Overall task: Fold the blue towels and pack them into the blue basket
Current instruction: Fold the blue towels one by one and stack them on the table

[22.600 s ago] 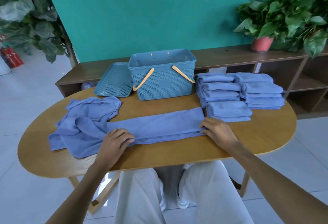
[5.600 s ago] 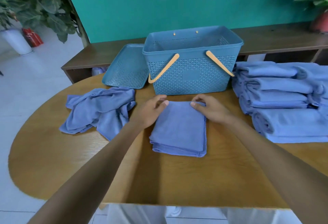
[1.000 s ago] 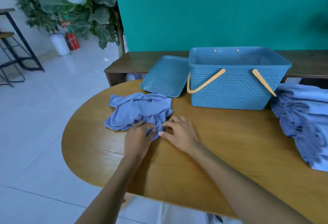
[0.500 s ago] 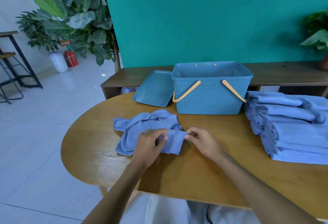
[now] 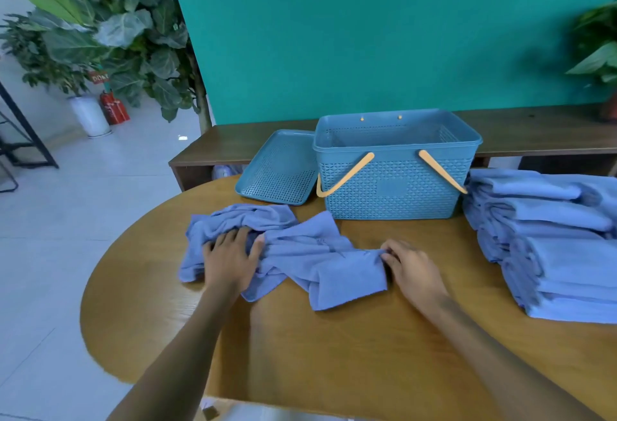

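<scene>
Left hand point(image 5: 230, 262) lay spread flat on the crumpled blue towel point(image 5: 310, 253); right hand point(image 5: 412, 270) pinched its right edge. Blue basket point(image 5: 394, 187) stood behind, folded towels point(image 5: 551, 237) stacked right.

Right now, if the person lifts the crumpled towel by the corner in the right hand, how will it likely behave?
The crumpled towel would probably hang limp: it lies in soft bunched folds. It looks light, since the right hand pinches just one edge. Dragged, it likely bunches rather than slides on the table, as under the left hand.
</scene>
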